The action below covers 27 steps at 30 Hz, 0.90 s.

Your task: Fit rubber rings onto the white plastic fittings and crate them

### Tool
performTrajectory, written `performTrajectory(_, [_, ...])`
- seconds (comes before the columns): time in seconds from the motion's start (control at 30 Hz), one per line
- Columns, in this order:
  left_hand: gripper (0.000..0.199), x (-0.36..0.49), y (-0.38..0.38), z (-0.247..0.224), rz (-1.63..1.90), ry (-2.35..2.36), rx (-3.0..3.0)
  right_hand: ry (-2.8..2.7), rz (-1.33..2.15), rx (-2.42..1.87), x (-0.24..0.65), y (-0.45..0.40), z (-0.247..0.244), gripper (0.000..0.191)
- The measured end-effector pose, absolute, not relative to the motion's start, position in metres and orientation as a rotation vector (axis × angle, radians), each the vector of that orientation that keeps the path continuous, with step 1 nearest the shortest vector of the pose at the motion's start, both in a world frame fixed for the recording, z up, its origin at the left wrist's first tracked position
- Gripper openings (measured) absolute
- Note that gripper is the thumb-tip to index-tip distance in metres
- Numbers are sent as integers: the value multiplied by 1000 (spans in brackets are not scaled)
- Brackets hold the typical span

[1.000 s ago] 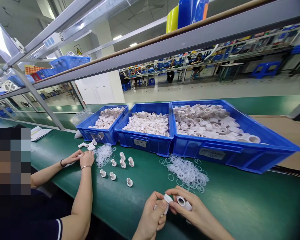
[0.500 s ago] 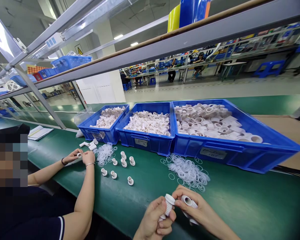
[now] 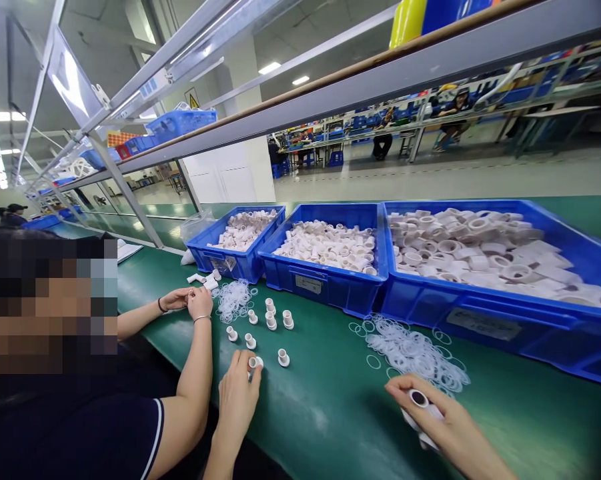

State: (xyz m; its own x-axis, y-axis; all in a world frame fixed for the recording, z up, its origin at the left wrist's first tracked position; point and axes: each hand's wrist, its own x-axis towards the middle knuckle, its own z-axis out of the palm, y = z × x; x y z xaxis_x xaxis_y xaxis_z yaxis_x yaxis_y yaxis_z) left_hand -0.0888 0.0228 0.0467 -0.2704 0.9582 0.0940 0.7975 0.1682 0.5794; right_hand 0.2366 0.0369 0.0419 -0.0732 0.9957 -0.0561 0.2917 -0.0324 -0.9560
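My left hand (image 3: 237, 393) reaches to the green table's left part, its fingertips around a white flanged plastic fitting (image 3: 255, 362). Whether that fitting touches the tabletop, I cannot tell. Close by stand several similar flanged fittings, among them one to its right (image 3: 283, 358). Over on the right, my right hand (image 3: 433, 417) is curled around more than one white tubular plastic fitting (image 3: 420, 400); its thumb and index finger come together at the tips. Just beyond that hand lies a loose pile of thin clear rings (image 3: 410, 350).
Three blue bins (image 3: 325, 297) full of white plastic parts line the back. At left, a co-worker's hands (image 3: 195, 301) work beside a second ring pile (image 3: 234, 300) and several white fittings (image 3: 205, 279). A shelf rail (image 3: 330, 110) crosses above the bins.
My left hand has moved left, away from my right hand, carrying the flanged fitting to the standing ones. My right hand still holds its fittings. The view has turned left.
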Motion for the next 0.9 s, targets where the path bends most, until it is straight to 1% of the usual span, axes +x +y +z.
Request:
performTrajectory(0.07, [18,-93,25,38,648,2194,1722,-1525,1081,-1458,242,41,39,37])
performTrajectory(0.13, [15,-98,34,44,740,2157,1579,-1652,940,-1521,251,48,31,33])
performTrajectory(0.2, [17,-108,56,70,951,2084,1345,-1831,701,-1579,260,57,22,26])
performTrajectory(0.27, [21,-122,85,107,1137,2005,1209,-2021,430,-1610,264,66,12,20])
performTrajectory(0.3, [25,-128,98,125,1198,1974,1190,-2106,309,-1625,263,71,8,20])
performTrajectory(0.37, [32,-131,111,149,1279,1900,1166,-2259,124,-1662,257,79,2,27])
performTrajectory(0.43, [33,-114,98,149,1297,1796,1111,-2368,-5,-1711,247,86,-2,34])
performTrajectory(0.53, [21,-60,42,108,1202,1607,1005,-2432,-116,-1755,237,89,-4,30])
performTrajectory(0.6, [21,-21,5,68,1119,1438,885,-2410,-103,-1747,235,86,-3,28])
performTrajectory(0.63, [26,-6,-8,50,1134,1215,623,-2386,-49,-1724,236,83,-2,26])
performTrajectory(0.7, [43,12,-19,23,1124,990,460,-2312,143,-1642,240,75,3,19])
performTrajectory(0.77, [58,18,-14,11,1132,916,487,-2207,377,-1563,243,65,10,15])
performTrajectory(0.8, [60,19,-8,11,1137,918,527,-2153,483,-1537,244,60,14,16])
performTrajectory(0.9, [56,20,8,17,1130,933,547,-2012,718,-1453,244,48,26,22])
